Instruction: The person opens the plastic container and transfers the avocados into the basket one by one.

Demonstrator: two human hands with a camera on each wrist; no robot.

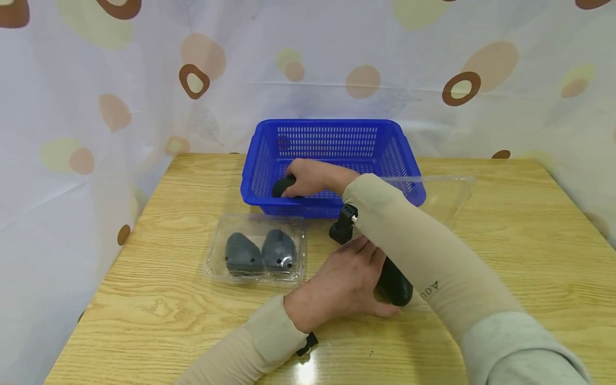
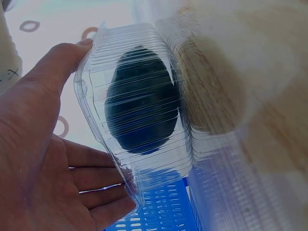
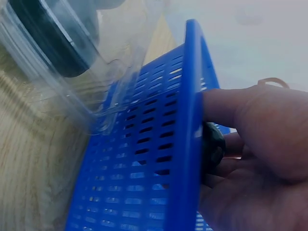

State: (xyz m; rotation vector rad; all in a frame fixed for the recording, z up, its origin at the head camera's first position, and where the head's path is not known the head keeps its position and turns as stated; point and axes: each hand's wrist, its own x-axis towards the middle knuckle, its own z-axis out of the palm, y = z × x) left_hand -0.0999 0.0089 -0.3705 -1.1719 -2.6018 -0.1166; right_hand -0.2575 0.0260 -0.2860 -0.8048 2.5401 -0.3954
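Observation:
My right hand is inside the blue basket, gripping a dark avocado low behind the front wall. In the right wrist view, the basket's rim partly hides this avocado. My left hand holds a clear plastic box by its rim, thumb on one edge and fingers along another. This box has its lid raised at the right. A dark avocado lies inside it, seen through the ribbed wall. The right forearm crosses over the box and hides part of it.
Left of my hands, a second clear plastic box stands with its lid down over two dark avocados. Everything rests on a wooden table. A patterned white cloth hangs behind the basket.

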